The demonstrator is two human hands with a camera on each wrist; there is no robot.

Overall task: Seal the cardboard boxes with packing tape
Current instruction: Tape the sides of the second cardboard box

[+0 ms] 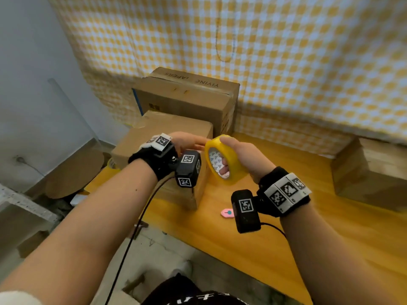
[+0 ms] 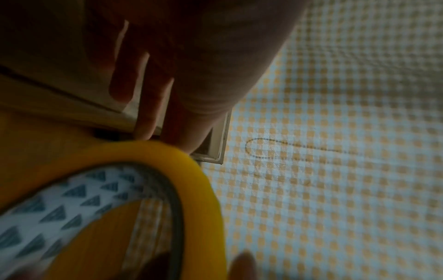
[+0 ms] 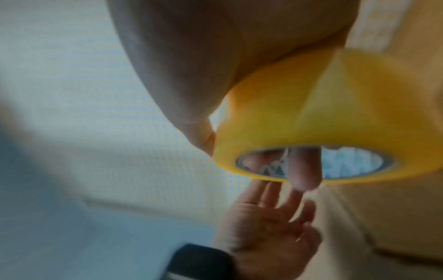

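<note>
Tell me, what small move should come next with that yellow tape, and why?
Probably the left hand should pick the loose end off the tape roll: the right hand grips the roll, the left's straight fingers reach its rim, and no strip is pulled out yet.

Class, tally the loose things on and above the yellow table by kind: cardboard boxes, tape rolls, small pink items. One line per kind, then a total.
Cardboard boxes: 3
Tape rolls: 1
Small pink items: 1
Total: 5

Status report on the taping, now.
Right hand grips yellow tape roll, fingers through core. Left hand open, fingertips at roll. Nearest box untaped as far as visible. Nothing in the way.
</note>
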